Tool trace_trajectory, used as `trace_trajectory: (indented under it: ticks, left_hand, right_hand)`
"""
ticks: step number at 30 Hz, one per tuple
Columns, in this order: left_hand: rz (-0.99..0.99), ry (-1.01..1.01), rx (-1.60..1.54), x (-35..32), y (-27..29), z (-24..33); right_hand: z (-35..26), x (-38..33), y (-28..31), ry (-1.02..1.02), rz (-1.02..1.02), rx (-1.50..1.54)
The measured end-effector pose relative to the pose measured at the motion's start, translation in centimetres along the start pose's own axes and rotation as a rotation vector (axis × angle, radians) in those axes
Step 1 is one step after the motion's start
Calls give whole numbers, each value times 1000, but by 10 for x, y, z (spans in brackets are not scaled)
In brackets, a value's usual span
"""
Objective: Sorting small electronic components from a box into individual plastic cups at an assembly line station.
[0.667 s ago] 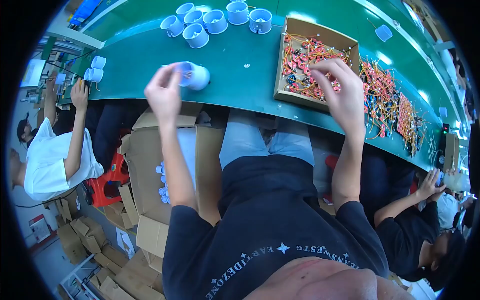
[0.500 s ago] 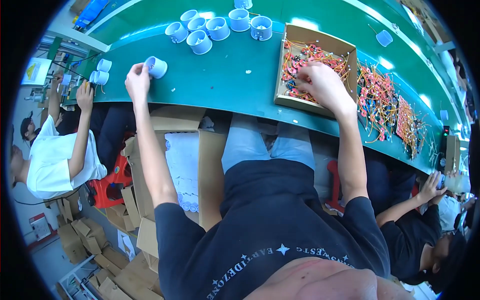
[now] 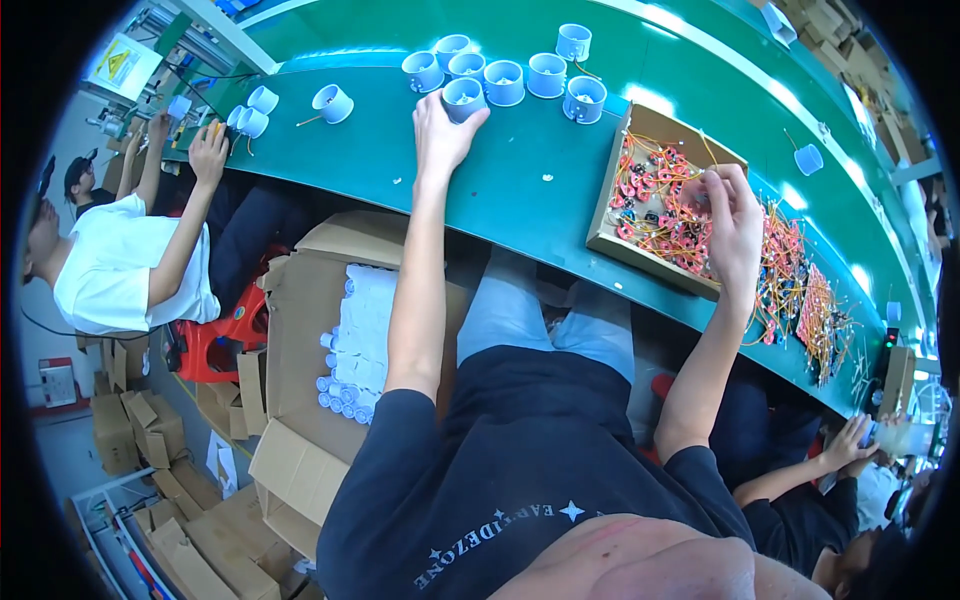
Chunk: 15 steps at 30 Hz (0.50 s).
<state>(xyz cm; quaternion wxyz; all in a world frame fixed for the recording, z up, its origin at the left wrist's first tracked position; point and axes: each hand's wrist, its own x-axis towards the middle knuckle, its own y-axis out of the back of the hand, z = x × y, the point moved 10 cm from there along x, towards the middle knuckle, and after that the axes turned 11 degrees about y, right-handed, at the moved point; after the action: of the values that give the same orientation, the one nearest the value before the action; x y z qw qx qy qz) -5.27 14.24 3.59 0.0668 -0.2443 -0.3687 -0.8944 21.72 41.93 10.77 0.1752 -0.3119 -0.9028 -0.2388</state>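
Observation:
My left hand [image 3: 443,138] is wrapped round a light-blue round plastic cup [image 3: 464,97] on the green bench, with small parts visible inside it. Several similar cups stand just beyond, among them a cup [image 3: 503,82] to its right. Over the cardboard tray [image 3: 660,268], my right hand [image 3: 735,215] is pinched, and a yellow wire rises by its fingertips; the piece at the wire's end is mostly hidden by the fingers. Red and black wired parts [image 3: 650,185] fill the tray. Farther left, a lone cup [image 3: 333,104] sits with a wire trailing from it.
A loose heap of wired parts [image 3: 800,290] lies right of the tray. Below the bench, an open carton [image 3: 310,330] holds stacked light-blue pieces. Co-workers sit at both sides, one in a white shirt [image 3: 135,295]. A red stool [image 3: 225,335] stands at left.
My left hand has left the lone cup and moved right to one in the group. My right hand has risen from among the wired parts, a yellow wire now at its fingers. The view has shifted.

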Motion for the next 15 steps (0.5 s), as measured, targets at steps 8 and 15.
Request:
trace_trajectory:
  ticks: [8, 15]
  left_hand:
    - [-317, 214, -559, -47, 21, 58]
    - [-296, -16, -849, -119, 53, 113]
  right_hand:
    - [-62, -41, 0, 57, 128, -64]
    - [-113, -51, -56, 386, -17, -274]
